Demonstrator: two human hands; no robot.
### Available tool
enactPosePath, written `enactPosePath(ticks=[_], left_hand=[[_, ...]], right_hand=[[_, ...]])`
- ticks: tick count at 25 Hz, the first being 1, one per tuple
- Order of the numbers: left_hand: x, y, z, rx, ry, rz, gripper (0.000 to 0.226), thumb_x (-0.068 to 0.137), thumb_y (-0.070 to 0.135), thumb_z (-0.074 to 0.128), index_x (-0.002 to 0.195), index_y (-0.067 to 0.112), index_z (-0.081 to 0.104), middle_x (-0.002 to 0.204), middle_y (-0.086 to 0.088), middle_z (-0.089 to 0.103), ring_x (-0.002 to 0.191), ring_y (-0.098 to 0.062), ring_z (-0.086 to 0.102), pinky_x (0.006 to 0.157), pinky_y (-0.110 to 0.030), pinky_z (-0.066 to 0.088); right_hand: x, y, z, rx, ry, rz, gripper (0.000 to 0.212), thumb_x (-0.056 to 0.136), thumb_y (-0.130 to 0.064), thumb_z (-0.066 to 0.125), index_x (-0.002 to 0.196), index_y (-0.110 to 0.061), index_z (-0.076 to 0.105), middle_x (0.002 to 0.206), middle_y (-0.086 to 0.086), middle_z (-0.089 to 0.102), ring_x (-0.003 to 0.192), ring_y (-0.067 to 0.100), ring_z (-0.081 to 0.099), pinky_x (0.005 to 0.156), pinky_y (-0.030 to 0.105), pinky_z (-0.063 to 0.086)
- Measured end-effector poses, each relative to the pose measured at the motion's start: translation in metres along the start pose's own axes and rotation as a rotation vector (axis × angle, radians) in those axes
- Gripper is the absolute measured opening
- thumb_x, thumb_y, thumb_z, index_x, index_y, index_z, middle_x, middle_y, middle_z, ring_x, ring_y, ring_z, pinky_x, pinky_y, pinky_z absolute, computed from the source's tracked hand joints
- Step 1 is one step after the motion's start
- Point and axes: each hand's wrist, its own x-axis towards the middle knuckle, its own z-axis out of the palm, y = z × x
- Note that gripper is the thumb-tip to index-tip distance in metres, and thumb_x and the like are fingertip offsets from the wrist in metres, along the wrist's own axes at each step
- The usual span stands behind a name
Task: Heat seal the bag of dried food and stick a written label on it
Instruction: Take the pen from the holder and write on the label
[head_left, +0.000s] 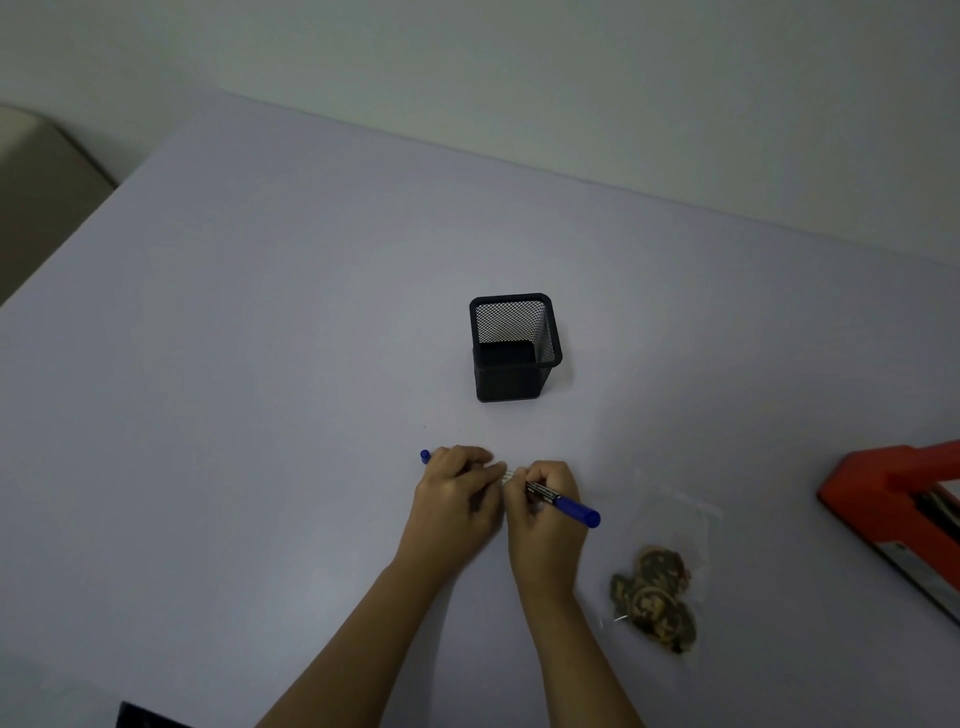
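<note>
blue marker (567, 505) held two-handed
left hand (457, 499) curled round one end, right hand (545, 514) round barrel; bag of dried food (657, 592) nearby.

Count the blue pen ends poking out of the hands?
2. One blue end pokes out left of the left hand; the other blue end sticks out right of the right hand. The hands hide whether both belong to one pen.
</note>
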Motion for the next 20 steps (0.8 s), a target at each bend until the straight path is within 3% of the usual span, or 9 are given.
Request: enactPosePath(ticks=[5, 12, 18, 20], left_hand=[[0.0007, -0.0005, 0.0011, -0.006, 0.012, 0.003, 0.021, 0.076, 0.016, 0.069, 0.094, 0.008, 0.074, 0.096, -0.006, 0.067, 0.087, -0.017, 0.061, 0.080, -0.019, 0.043], [0.0001, -0.0003, 0.0017, -0.019, 0.015, 0.004, 0.021, 0.076, 0.016, 0.070, 0.095, 0.008, 0.074, 0.096, -0.007, 0.067, 0.087, -0.017, 0.061, 0.079, -0.020, 0.045], [0.0001, -0.0003, 0.0009, -0.009, 0.016, 0.009, 0.020, 0.076, 0.015, 0.071, 0.095, 0.008, 0.074, 0.096, -0.006, 0.067, 0.088, -0.017, 0.061, 0.080, -0.018, 0.044], [0.0001, 0.0004, 0.0005, -0.008, 0.018, 0.006, 0.020, 0.076, 0.017, 0.069, 0.094, 0.008, 0.075, 0.096, -0.006, 0.067, 0.087, -0.016, 0.061, 0.080, -0.015, 0.041]], right_hand=[[-0.0013, -0.0013, -0.0002, -0.002, -0.051, -0.015, 0.025, 0.086, 0.001, 0.057, 0.072, -0.016, 0.045, 0.065, 0.006, 0.050, 0.058, 0.020, 0.047, 0.051, 0.028, 0.043], [-0.0014, 0.0011, -0.0004, -0.029, -0.043, 0.004, 0.020, 0.084, 0.002, 0.058, 0.072, -0.009, 0.046, 0.065, 0.009, 0.050, 0.056, 0.026, 0.048, 0.050, 0.038, 0.044], [-0.0011, -0.0042, -0.0016, -0.009, -0.039, 0.021, 0.030, 0.084, 0.002, 0.058, 0.071, -0.021, 0.044, 0.064, 0.009, 0.051, 0.056, 0.027, 0.049, 0.050, 0.033, 0.044], [-0.0009, -0.0039, -0.0011, -0.021, -0.023, 0.019, 0.025, 0.084, 0.002, 0.059, 0.072, -0.016, 0.046, 0.064, 0.011, 0.052, 0.055, 0.027, 0.050, 0.050, 0.034, 0.046]])
